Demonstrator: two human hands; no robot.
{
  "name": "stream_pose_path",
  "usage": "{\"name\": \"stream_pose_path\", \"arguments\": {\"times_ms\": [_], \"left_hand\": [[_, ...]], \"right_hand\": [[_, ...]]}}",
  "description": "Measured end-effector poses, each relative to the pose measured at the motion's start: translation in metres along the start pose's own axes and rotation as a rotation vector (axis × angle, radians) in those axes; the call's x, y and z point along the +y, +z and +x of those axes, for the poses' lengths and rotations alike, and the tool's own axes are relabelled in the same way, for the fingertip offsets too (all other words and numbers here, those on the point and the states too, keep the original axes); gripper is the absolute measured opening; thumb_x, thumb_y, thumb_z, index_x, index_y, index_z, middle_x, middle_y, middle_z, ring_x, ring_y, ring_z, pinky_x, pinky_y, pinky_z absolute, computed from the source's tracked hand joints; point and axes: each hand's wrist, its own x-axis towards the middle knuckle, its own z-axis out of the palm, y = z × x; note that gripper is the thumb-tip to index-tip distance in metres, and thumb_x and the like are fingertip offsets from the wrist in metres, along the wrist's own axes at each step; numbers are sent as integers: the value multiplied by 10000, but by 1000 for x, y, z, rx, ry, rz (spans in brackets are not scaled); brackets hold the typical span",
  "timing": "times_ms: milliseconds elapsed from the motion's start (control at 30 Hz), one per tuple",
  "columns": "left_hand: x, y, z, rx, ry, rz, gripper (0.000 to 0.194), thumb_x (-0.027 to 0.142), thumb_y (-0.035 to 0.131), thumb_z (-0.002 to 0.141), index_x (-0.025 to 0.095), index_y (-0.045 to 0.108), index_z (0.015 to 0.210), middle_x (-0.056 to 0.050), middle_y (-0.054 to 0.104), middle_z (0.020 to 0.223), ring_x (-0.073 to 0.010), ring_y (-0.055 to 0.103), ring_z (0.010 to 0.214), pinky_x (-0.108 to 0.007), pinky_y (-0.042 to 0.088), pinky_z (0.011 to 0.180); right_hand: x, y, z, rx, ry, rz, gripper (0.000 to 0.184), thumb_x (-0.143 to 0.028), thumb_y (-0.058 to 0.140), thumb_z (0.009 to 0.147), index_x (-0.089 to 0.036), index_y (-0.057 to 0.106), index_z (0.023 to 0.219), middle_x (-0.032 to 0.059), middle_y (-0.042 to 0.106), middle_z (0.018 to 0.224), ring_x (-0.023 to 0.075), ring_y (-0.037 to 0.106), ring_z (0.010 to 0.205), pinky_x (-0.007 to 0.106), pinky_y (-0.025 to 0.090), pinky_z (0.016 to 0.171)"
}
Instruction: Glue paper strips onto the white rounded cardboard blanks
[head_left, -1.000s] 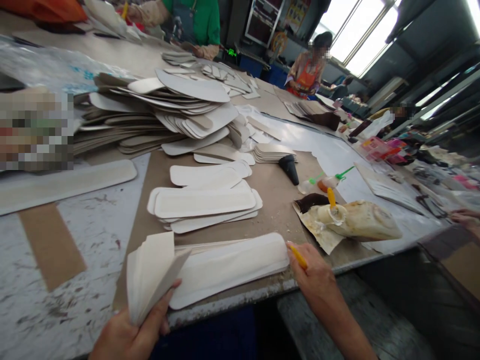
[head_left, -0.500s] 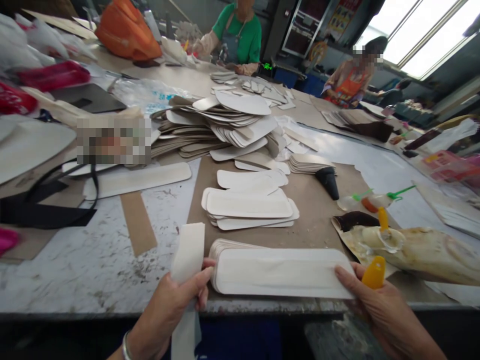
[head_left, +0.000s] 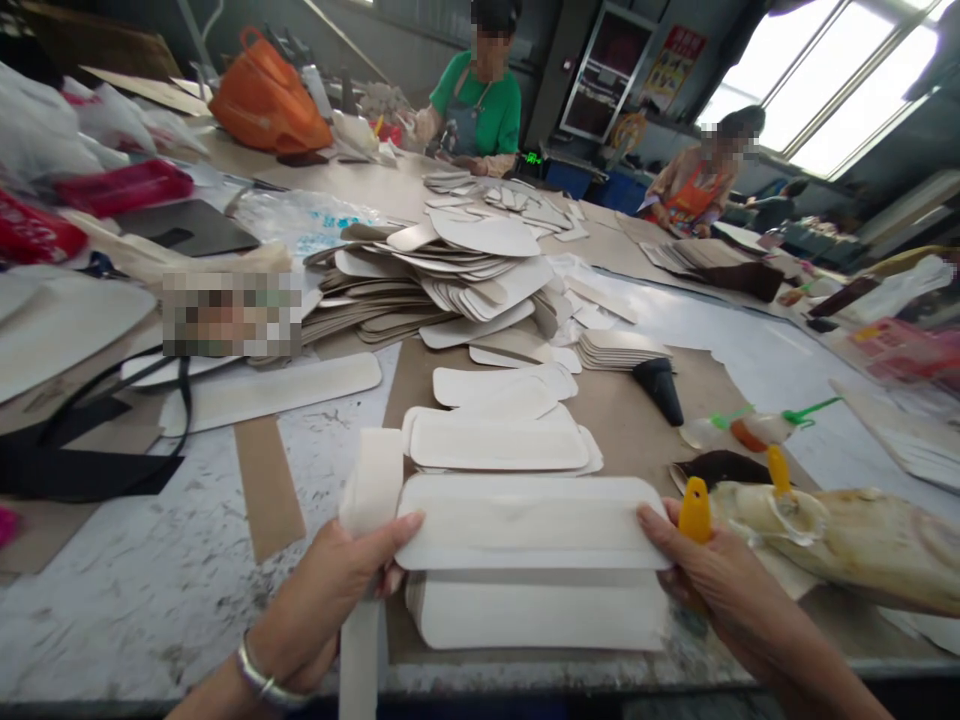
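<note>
A long white panel with rounded corners (head_left: 529, 525) is held flat between my two hands above a stack of similar panels (head_left: 536, 612). My left hand (head_left: 349, 565) pinches its left end with the thumb on top. The same hand also has a long white strip (head_left: 375, 470) in it, which hangs down past the palm. My right hand (head_left: 701, 560) grips the panel's right end. A tool with a yellow handle (head_left: 696, 510) is tucked in that hand as well; its working end is hidden. Beyond the panel lies another pile of white panels (head_left: 499, 442).
A tall heap of cut pieces (head_left: 450, 270) stands farther back. On the right are a black cone (head_left: 658, 390), small bottles (head_left: 761, 430) and a stained container (head_left: 862, 540) with a yellow-handled tool. A brown strip (head_left: 268, 490) lies left. Two people work across the table.
The top panel has been lifted off the stack and moved away from me and slightly left. Both hands have moved with it, and the left now grips its end.
</note>
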Motion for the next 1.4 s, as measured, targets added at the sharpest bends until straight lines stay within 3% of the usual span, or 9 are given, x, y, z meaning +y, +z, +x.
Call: {"name": "stream_pose_path", "arguments": {"times_ms": [133,267,433,567,667,800,967,1200,1400], "left_hand": [[23,0,25,65,110,117,399,538,663,597,166,527,550,42,491,408,-90,401,433,-212,302,461],[15,-8,32,186,166,235,417,539,642,615,153,616,770,71,474,378,-96,387,431,-209,299,467],[-23,-7,12,84,42,398,397,527,580,624,155,612,758,65,468,334,-112,408,387,-222,338,451],[-42,3,3,72,-16,420,376,464,576,618,151,598,825,70,478,330,-135,443,356,-233,331,408],[-46,6,2,104,11,472,258,400,579,635,170,577,754,62,504,352,-145,482,369,-239,348,411],[-46,6,-1,103,34,548,162,319,579,671,198,504,593,40,533,387,-139,506,392,-239,373,437],[-49,9,-3,78,2,525,139,262,562,698,190,512,591,54,498,364,-123,471,372,-226,362,411],[-54,8,-2,71,-16,466,152,337,566,661,193,531,627,40,528,358,-152,504,366,-241,387,391],[-57,7,-1,97,-14,524,264,455,556,585,208,520,499,-4,561,360,-171,528,373,-269,413,422]], "right_hand": [[-21,-7,41,37,-68,-194,385,-545,606,702,-208,452,597,-73,373,444,74,335,388,192,254,376],[-23,-20,63,246,-213,-481,364,-522,564,747,-177,574,631,-19,492,473,101,402,403,223,320,397],[-17,-16,25,177,-308,-206,523,-665,500,744,-166,641,817,51,623,682,164,561,568,270,466,508],[-16,5,-18,153,-403,-276,577,-684,380,797,-188,673,828,86,654,787,196,574,670,283,468,561],[-6,27,-36,74,-395,-125,542,-650,367,828,-186,642,782,40,586,623,146,495,513,248,416,449],[18,62,-44,-97,-334,130,432,-596,499,797,-182,613,748,21,579,621,138,531,514,237,449,452],[43,93,-51,-97,-245,75,252,-438,643,752,-197,575,733,-26,560,596,114,524,478,227,426,482],[57,56,-50,212,-615,-366,181,-347,576,808,-204,590,698,15,570,684,172,568,641,292,458,634],[60,16,-44,415,-740,-585,189,-339,533,831,-203,584,708,26,585,685,180,577,659,301,469,650]]}}
